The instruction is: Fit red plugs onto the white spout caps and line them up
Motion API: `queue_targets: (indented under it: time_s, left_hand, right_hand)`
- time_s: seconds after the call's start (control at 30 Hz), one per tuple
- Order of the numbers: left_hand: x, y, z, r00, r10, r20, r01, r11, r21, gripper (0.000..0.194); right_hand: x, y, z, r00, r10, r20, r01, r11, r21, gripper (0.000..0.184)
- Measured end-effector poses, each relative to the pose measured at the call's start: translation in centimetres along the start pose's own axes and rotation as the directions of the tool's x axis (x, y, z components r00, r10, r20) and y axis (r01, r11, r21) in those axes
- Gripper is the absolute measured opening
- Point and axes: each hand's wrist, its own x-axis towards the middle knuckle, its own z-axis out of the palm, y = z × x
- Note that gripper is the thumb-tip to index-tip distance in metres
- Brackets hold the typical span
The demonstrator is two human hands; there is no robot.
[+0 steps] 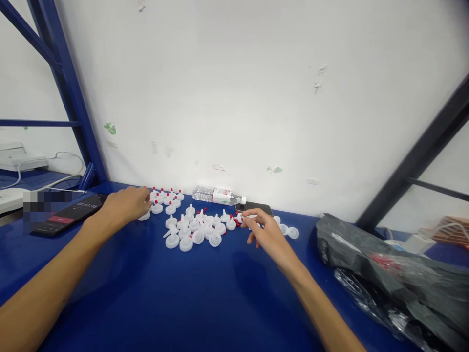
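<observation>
My left hand (129, 205) is at the left group of white nozzle caps with red tips (170, 200), its fingers closed over one white nozzle cap (144, 216) whose base shows beneath them. My right hand (264, 229) hovers above the right part of the pile, thumb and forefinger curled together at a small white nozzle cap (240, 217). Between the hands lies a loose heap of white nozzle caps without red tips (198, 226), some upright, some tipped over. Small red tips (236, 223) are scattered beside the right fingertips. More white caps (292, 232) lie right of that hand, partly hidden by it.
A clear plastic bottle (216, 195) lies on its side by the wall, with a dark phone (256, 208) beside it. Another phone (71, 215) showing a timer rests at left. A grey plastic bag (388, 274) covers the right of the blue table (176, 303). Blue frame posts (75, 88) stand at the sides.
</observation>
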Motion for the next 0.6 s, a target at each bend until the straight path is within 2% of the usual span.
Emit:
queue_targets:
  time_s: [0.07,0.17,0.23,0.33,0.47,0.6]
  left_hand:
    - [-0.4,1.1,-0.6,0.997,0.054,-0.048,-0.056,0.998,-0.035,0.041]
    - [-1.0,3.3,-1.1,0.972,0.210,-0.106,-0.222,0.968,-0.118,0.041]
    - [-1.5,4.9,-1.0,0.934,0.326,-0.144,-0.347,0.923,-0.167,0.037]
    - [-2.5,7.0,-0.4,0.870,0.454,-0.193,-0.489,0.847,-0.208,0.033]
    - [-3.6,8.8,0.2,0.798,0.552,-0.241,-0.600,0.766,-0.232,0.031]
    - [-4.2,9.4,0.3,0.756,0.592,-0.280,-0.652,0.719,-0.241,0.032]
  right_hand:
    - [-0.1,0.0,0.0,1.000,-0.009,-0.010,0.009,0.999,-0.033,0.022]
    - [-0.3,0.0,0.4,0.996,-0.083,-0.032,0.077,0.982,-0.171,0.021]
    - [-0.5,0.2,0.8,0.983,-0.181,-0.012,0.170,0.941,-0.294,0.022]
    - [-0.8,0.8,2.0,0.949,-0.301,0.096,0.312,0.844,-0.436,0.024]
    - [-1.3,1.5,3.5,0.924,-0.310,0.225,0.383,0.762,-0.523,0.028]
    - [-1.6,1.5,4.1,0.924,-0.284,0.257,0.381,0.744,-0.549,0.022]
